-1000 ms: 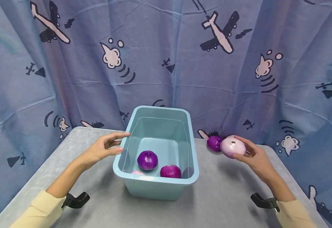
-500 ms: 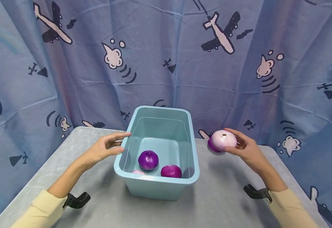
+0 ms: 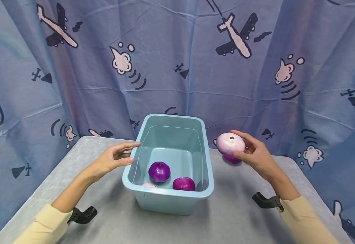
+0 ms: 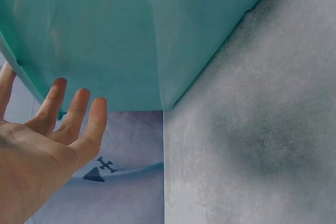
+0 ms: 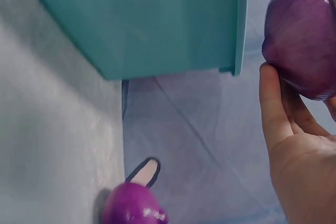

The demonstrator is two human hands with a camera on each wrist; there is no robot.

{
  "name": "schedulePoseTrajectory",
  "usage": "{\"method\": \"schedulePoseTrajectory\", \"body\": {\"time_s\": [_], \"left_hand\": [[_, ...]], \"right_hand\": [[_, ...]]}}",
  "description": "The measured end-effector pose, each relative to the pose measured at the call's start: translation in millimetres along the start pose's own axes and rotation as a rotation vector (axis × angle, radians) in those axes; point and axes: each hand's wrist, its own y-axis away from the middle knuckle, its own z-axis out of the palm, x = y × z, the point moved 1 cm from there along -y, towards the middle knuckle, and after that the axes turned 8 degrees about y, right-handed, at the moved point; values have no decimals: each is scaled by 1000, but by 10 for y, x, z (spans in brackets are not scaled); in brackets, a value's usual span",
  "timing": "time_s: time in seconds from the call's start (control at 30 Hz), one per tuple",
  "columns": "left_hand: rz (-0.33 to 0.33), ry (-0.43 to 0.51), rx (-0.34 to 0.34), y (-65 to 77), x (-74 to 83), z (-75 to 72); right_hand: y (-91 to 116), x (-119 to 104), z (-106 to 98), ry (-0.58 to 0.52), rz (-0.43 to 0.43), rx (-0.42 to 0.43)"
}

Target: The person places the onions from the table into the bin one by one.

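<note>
At centre right, the right hand (image 3: 258, 154) is gripping a round, pale pinkish-purple onion (image 3: 230, 145) in its fingers, partly hiding a glossy deep-purple onion (image 3: 232, 160). A light-blue rectangular plastic bin (image 3: 165, 202) is standing at centre, its wall separating this from a violet onion (image 3: 159, 171), magenta onion (image 3: 183, 184) and pale-pink onion (image 3: 149, 185) inside. The left hand (image 3: 111, 158) is holding its fingers apart at the left rim. Behind the mottled grey surface (image 3: 232, 210), a blue airplane-print curtain (image 3: 165, 78) is hanging.

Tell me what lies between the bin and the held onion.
No object: in the head view, only curtain and table show in the gap from bin to held onion.
</note>
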Motion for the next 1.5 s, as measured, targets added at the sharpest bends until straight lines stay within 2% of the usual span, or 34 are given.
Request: {"method": "schedulePoseTrajectory", "body": {"time_s": [0.37, 0.77, 0.97, 1.17, 1.33, 1.5], "left_hand": [[-10, 14, 5, 8, 3, 17], [-24, -3, 9, 11, 4, 19], [-24, 1, 7, 12, 3, 17], [-18, 4, 9, 14, 9, 13], [-21, -6, 11, 12, 10, 13], [-26, -1, 12, 13, 13, 14]], "right_hand": [[-207, -219, 222, -130, -68, -46], [-346, -356, 415, -154, -108, -96], [-389, -380, 484, -165, -97, -113], [-410, -414, 525, -140, -87, -133], [-386, -401, 511, -182, -83, -152], [-332, -346, 447, -190, -79, -129]]}}
